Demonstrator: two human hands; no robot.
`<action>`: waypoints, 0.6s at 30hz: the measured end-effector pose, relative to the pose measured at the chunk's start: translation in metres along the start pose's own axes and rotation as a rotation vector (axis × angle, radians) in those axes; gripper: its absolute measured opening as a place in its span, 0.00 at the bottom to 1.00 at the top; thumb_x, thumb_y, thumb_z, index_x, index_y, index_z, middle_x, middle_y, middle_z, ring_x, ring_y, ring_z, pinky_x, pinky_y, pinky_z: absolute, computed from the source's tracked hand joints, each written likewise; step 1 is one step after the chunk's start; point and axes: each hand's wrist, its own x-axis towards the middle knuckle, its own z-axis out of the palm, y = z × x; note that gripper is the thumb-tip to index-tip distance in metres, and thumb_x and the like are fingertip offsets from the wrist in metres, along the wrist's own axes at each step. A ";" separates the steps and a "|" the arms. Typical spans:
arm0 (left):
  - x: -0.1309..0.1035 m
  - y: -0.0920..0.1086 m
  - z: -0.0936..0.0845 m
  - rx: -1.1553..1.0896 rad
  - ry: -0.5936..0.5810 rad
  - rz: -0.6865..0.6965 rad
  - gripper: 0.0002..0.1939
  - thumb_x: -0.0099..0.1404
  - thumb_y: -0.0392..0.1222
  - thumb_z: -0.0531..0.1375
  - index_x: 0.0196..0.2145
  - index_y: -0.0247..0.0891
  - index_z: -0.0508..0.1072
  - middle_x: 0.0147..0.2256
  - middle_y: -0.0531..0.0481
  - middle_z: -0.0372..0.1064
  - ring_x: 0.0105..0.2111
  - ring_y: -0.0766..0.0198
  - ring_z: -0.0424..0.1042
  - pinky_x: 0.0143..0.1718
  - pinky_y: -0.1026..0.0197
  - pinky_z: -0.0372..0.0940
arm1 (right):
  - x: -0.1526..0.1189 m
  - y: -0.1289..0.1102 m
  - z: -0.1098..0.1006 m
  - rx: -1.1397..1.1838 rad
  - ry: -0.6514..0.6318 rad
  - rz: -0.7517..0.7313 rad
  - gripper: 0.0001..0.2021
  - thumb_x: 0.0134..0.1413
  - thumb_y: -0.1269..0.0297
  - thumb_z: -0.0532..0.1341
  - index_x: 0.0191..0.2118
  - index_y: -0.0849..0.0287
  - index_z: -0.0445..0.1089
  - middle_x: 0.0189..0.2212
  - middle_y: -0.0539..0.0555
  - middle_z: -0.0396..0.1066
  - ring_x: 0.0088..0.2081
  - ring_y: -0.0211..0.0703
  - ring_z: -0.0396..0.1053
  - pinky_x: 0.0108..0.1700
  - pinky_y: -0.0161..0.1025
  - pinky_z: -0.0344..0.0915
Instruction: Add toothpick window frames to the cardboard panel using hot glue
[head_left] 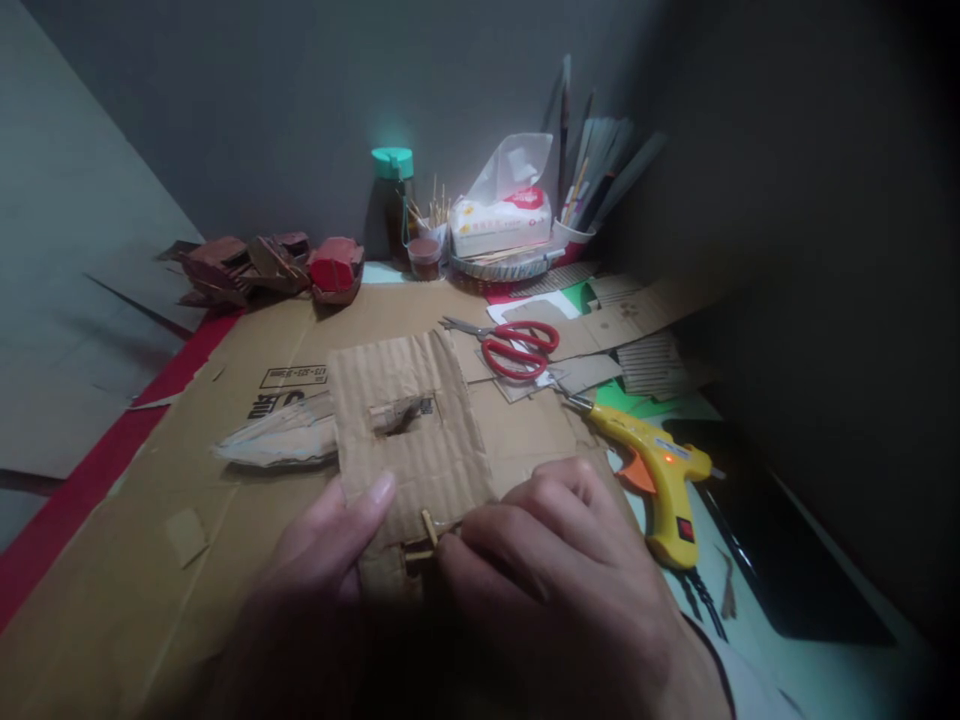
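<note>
A corrugated cardboard piece (412,450) with a ragged hole in its upper part is raised over the work surface. My left hand (322,540) grips its left edge, thumb on the front face. At its lower right my right hand (555,570) is closed, fingertips pressed together beside a thin strip (430,528) at a lower opening; what the fingertips pinch is hidden. Behind the piece, a pointed, layered cardboard shape (281,437) sticks out to the left.
Red-handled scissors (520,350) lie beyond the piece. A yellow glue gun (666,470) with a lit orange light and a black tablet-like slab (795,550) are on the right. Red-brown cardboard forms (247,268), a bottle (393,205) and a tissue pack (502,222) stand at the back.
</note>
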 end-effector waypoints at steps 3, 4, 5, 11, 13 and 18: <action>0.000 0.000 0.000 -0.005 -0.009 0.003 0.32 0.60 0.34 0.63 0.61 0.34 0.61 0.33 0.46 0.81 0.38 0.50 0.79 0.37 0.60 0.71 | 0.002 -0.002 -0.001 0.001 -0.011 0.010 0.15 0.61 0.80 0.53 0.29 0.61 0.73 0.24 0.47 0.68 0.28 0.37 0.58 0.34 0.42 0.54; 0.000 0.000 -0.001 -0.003 -0.001 0.006 0.32 0.60 0.33 0.62 0.61 0.34 0.61 0.32 0.46 0.81 0.38 0.50 0.79 0.37 0.59 0.71 | 0.002 -0.002 -0.001 -0.002 -0.014 0.010 0.16 0.62 0.80 0.53 0.28 0.61 0.72 0.23 0.47 0.68 0.28 0.37 0.58 0.34 0.42 0.54; 0.001 0.000 -0.001 0.003 0.008 0.006 0.32 0.60 0.33 0.62 0.61 0.34 0.60 0.32 0.47 0.81 0.37 0.50 0.79 0.37 0.59 0.71 | 0.002 -0.003 -0.001 -0.005 -0.013 0.010 0.16 0.62 0.79 0.52 0.28 0.61 0.72 0.23 0.46 0.67 0.28 0.37 0.58 0.34 0.42 0.54; 0.001 0.000 -0.001 -0.014 0.008 -0.005 0.34 0.60 0.33 0.62 0.63 0.35 0.57 0.30 0.47 0.81 0.37 0.50 0.79 0.38 0.59 0.71 | 0.001 0.000 0.004 0.029 0.032 0.003 0.16 0.61 0.79 0.52 0.27 0.61 0.70 0.22 0.46 0.66 0.27 0.36 0.57 0.34 0.41 0.54; 0.000 0.001 0.000 -0.013 0.009 -0.013 0.34 0.60 0.33 0.62 0.63 0.35 0.58 0.31 0.47 0.81 0.38 0.51 0.79 0.38 0.59 0.71 | 0.000 0.002 0.008 0.034 0.094 -0.021 0.15 0.61 0.78 0.52 0.26 0.61 0.70 0.21 0.46 0.64 0.26 0.36 0.57 0.33 0.41 0.53; -0.004 0.002 0.004 0.007 0.024 0.001 0.32 0.62 0.35 0.62 0.62 0.34 0.59 0.31 0.48 0.81 0.37 0.52 0.79 0.37 0.61 0.70 | 0.001 0.004 0.010 0.011 0.119 -0.049 0.15 0.60 0.77 0.52 0.24 0.59 0.67 0.20 0.46 0.62 0.25 0.36 0.55 0.33 0.41 0.52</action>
